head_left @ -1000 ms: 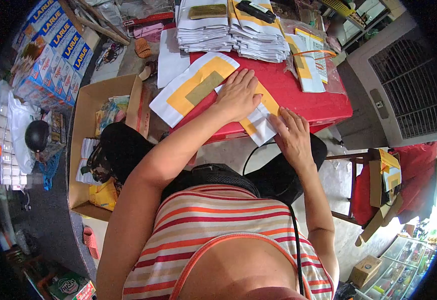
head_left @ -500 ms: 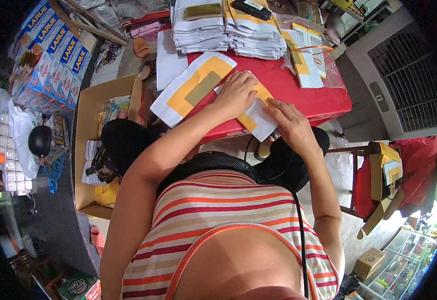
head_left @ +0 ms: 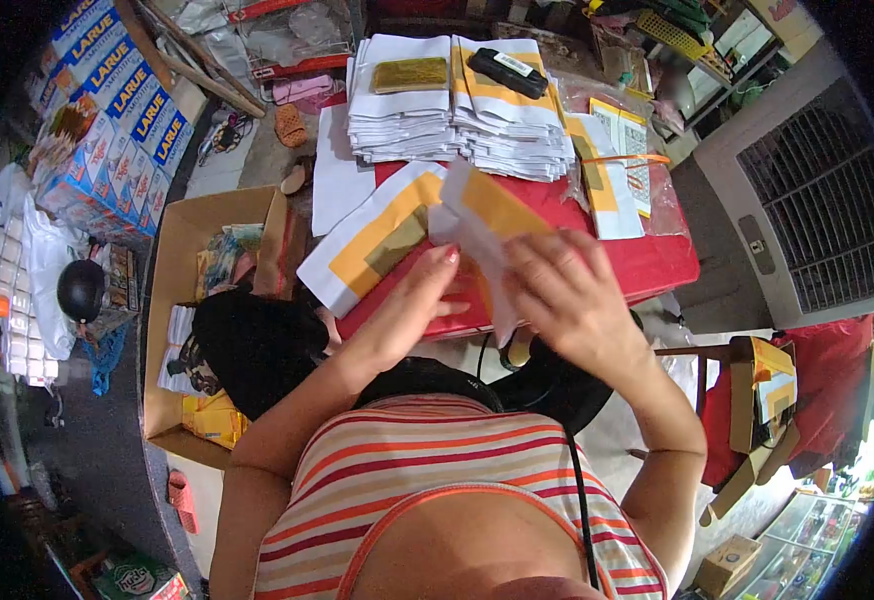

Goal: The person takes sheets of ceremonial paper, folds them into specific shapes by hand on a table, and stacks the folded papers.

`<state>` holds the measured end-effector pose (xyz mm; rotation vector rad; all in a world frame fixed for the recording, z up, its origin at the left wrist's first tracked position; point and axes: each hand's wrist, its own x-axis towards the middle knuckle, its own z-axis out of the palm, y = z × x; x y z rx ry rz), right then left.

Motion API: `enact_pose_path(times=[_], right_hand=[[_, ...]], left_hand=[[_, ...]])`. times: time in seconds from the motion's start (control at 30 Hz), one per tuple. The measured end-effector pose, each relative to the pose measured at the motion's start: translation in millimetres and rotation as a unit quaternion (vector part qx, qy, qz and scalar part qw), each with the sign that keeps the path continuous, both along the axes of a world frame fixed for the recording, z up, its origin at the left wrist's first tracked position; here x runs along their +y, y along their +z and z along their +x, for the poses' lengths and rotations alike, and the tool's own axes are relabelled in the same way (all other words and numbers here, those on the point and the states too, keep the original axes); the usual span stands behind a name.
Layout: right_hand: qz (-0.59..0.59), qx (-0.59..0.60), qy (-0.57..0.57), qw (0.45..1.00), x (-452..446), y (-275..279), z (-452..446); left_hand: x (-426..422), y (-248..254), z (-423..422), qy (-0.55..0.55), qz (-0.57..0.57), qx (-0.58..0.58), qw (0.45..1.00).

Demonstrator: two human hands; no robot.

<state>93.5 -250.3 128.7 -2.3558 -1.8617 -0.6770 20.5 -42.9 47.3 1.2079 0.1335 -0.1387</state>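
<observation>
My right hand (head_left: pixel 575 298) grips a white folded paper (head_left: pixel 502 208) with a yellow-orange band, which is lifted and tilted over the front of the red table (head_left: pixel 662 262). Just left of it, my left hand (head_left: pixel 412 310) has its thumb and fingers apart; whether a fingertip touches the paper I cannot tell. Behind that hand lies another white paper (head_left: pixel 372 240) with a yellow-orange border and an olive rectangle in its middle. The far part of the table bears two stacks of folded papers (head_left: pixel 402 135), (head_left: pixel 512 140).
On the stacks rest a yellowish block (head_left: pixel 410 75) and a black object with a white label (head_left: pixel 507 73). A plastic-wrapped bundle (head_left: pixel 617 175) lies at the right. An open cardboard box (head_left: pixel 162 350) with papers stands left, and a grey louvred unit (head_left: pixel 812 170) right.
The folded paper has come up off the table in my right hand. My left hand has drawn back toward me, off the paper, and its fingers have spread. The camera view has tilted upward.
</observation>
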Motion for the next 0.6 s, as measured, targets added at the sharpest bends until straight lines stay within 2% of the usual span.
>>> enact_pose_path(times=[0.03, 0.07, 0.17, 0.23, 0.27, 0.3, 0.33, 0.37, 0.4, 0.43, 0.47, 0.5, 0.53, 0.57, 0.6], right_hand=[[-0.023, -0.026, 0.043, 0.998, 9, 4, -5], [-0.013, -0.072, 0.089, 0.993, 20, 6, -10], [-0.047, -0.189, 0.199, 0.96, 43, 13, -27], [-0.008, -0.149, 0.252, 0.956, 51, 6, -34], [0.06, -0.153, 0.253, 0.953, 56, 7, -35], [0.062, -0.155, 0.253, 0.953, 57, 10, -33], [0.112, -0.157, 0.257, 0.947, 58, 15, -31], [0.163, -0.16, 0.261, 0.938, 59, 20, -26], [0.218, -0.153, 0.226, 0.937, 60, 26, -18], [0.251, -0.095, 0.167, 0.949, 50, 34, -6], [0.142, -0.022, 0.034, 0.989, 37, 51, 10], [0.233, -0.044, 0.026, 0.971, 30, 44, 55], [0.269, 0.0, -0.024, 0.963, 34, 54, 82], [0.273, 0.002, -0.048, 0.961, 33, 48, 118], [0.276, 0.046, -0.085, 0.956, 32, 33, 154]], left_hand=[[4, 7, -1, -0.028, -0.206, 0.025, 0.978], [8, 15, -5, -0.023, -0.25, 0.028, 0.968], [13, 42, -10, 0.019, -0.249, 0.006, 0.968], [18, 53, -17, 0.021, -0.273, 0.117, 0.955], [21, 53, -17, -0.004, -0.283, 0.134, 0.95], [26, 52, -19, -0.029, -0.294, 0.153, 0.943], [30, 37, -18, -0.028, -0.293, 0.153, 0.943], [36, 12, -13, -0.117, -0.484, 0.136, 0.856], [39, -1, -10, -0.2, -0.649, 0.113, 0.725], [29, 34, -17, -0.018, -0.365, 0.008, 0.931], [31, 43, -14, 0.001, -0.322, 0.026, 0.946], [35, 48, -7, 0.02, -0.279, 0.045, 0.959], [46, 48, 3, -0.026, -0.356, 0.016, 0.934], [53, 59, 18, 0.059, -0.287, 0.05, 0.955], [60, 73, 34, 0.069, -0.264, 0.029, 0.962]])
